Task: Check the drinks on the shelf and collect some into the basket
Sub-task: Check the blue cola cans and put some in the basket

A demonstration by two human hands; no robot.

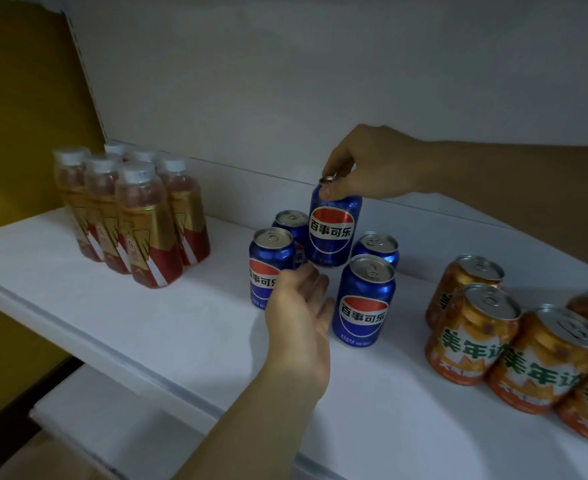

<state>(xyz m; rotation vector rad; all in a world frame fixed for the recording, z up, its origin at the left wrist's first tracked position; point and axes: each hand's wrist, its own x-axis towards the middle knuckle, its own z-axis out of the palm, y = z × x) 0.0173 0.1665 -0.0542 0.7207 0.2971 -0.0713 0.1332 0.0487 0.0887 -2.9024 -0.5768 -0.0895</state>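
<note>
Blue cola can lifted above the shelf cluster, right hand fingertips pinching its rim for label check; left hand fingers relaxed, ready underneath; basket unseen.

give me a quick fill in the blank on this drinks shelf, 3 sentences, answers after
1. The right hand grips a blue cola can by its ____.
2. The orange soda cans stand to the ____ of the blue ones.
3. The bottles have ____ caps.

Answers: top; right; white
</note>
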